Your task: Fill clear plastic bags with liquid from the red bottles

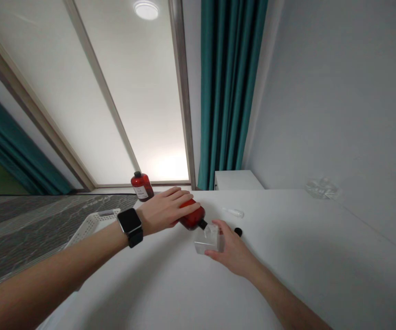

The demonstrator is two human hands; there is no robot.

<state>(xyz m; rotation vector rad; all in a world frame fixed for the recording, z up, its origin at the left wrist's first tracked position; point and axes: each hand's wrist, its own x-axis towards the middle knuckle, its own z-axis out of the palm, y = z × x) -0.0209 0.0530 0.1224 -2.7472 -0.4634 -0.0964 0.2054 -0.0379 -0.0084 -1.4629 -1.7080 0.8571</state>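
My left hand (170, 206), with a black watch on its wrist, is wrapped round a red bottle (193, 219). The bottle is tilted, its black neck (203, 224) pointing down to the right over a small clear container (201, 246). Around the right side of that container, my right hand (230, 250) has its thumb and fingers closed. Whether liquid is flowing from the bottle I cannot tell. Just past my right hand a black cap (238, 232) lies on the table.
A second red bottle (142, 189) with a white label stands upright at the table's far left corner. A clear tube-like piece (233, 212) lies on the white table (184, 293). Crumpled clear plastic (321, 188) is at the wall. A white basket (92, 222) sits on the left.
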